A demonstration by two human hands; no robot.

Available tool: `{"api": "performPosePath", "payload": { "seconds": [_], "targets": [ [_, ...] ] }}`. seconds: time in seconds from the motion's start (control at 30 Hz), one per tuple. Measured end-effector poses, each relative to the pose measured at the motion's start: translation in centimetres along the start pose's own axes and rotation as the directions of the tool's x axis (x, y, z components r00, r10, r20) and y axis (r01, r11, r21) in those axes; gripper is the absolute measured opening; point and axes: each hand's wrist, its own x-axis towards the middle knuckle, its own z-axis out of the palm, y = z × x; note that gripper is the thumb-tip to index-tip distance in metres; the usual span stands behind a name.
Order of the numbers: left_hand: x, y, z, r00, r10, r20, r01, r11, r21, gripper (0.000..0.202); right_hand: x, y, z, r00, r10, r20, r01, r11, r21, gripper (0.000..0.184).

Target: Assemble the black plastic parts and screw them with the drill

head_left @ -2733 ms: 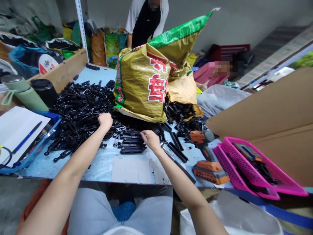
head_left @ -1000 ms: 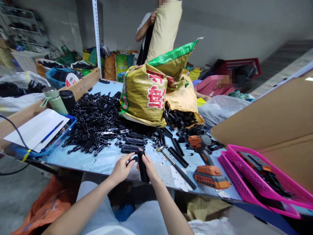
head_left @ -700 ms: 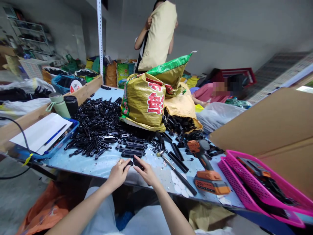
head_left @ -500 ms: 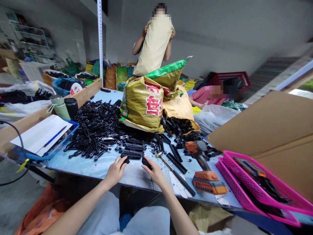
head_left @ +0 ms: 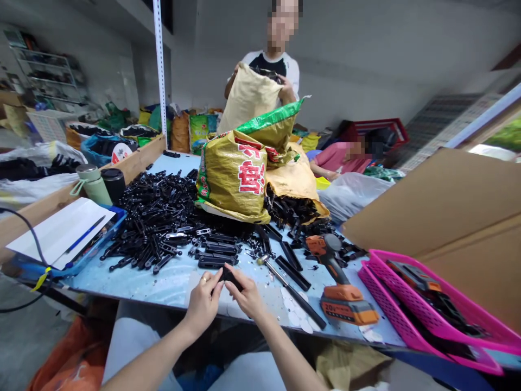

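My left hand and my right hand meet at the near edge of the blue table. Both pinch a small black plastic part held between the fingertips. A ring shows on a left finger. Just beyond the hands lie a few flat black pieces in a row. A big heap of black plastic parts covers the table to the left and behind.
A yellow woven sack spills parts at mid-table. An orange cordless drill, a hammer and pink baskets lie right. Blue tray with paper and pen, two flasks left. A person across holds a tan sack; cardboard right.
My hands left the pile, came back to the near table edge with black parts, moved briefly apart, and now press together on one part. The person opposite lowered the tan sack.
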Motion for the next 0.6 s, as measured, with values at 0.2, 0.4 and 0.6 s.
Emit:
{"api": "performPosePath", "payload": {
  "seconds": [0.2, 0.4, 0.6],
  "targets": [
    [-0.1, -1.1, 0.2, 0.985, -0.038, -0.171, 0.026, 0.997, -0.071, 0.039, 0.1, -0.4, 4.9, 0.994, 0.07, -0.079, -0.06, 0.99, 0.129, 0.05],
    [1.0, -3.1, 1.4, 0.972, -0.099, -0.213, 0.086, 0.994, -0.071, 0.043, 1.2, -0.1, 5.6, 0.991, -0.004, -0.132, 0.003, 1.0, -0.015, 0.05],
    [-0.6, -5.4, 2.9, 0.936, -0.344, -0.069, 0.337, 0.936, -0.102, 0.057, 7.0, 4.4, -5.5, 0.979, -0.023, -0.202, -0.085, 0.856, -0.51, 0.042]
  ]
}}
